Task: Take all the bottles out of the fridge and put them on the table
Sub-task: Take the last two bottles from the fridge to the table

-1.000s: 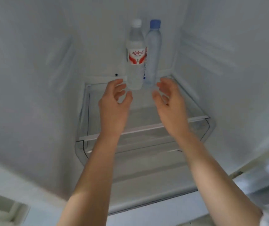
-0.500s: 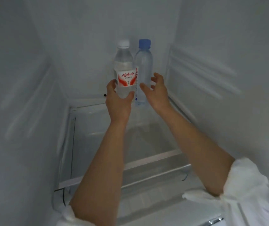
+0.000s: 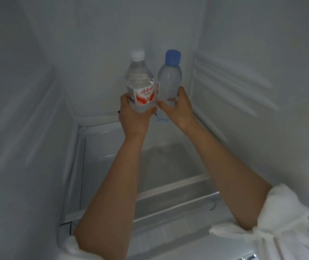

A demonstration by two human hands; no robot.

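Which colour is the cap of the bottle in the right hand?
Blue cap, seen in the head view.

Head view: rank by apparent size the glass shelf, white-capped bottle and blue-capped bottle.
1. glass shelf, clearly largest.
2. white-capped bottle and blue-capped bottle: look about alike; hands hide both bases, so no ranking.

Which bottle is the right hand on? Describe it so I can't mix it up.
Look at the back of the fridge, above the glass shelf, where two clear bottles sit side by side. The right hand grips the bottle with the blue cap; the neighbour in the left hand has a white cap and a red-and-white label.
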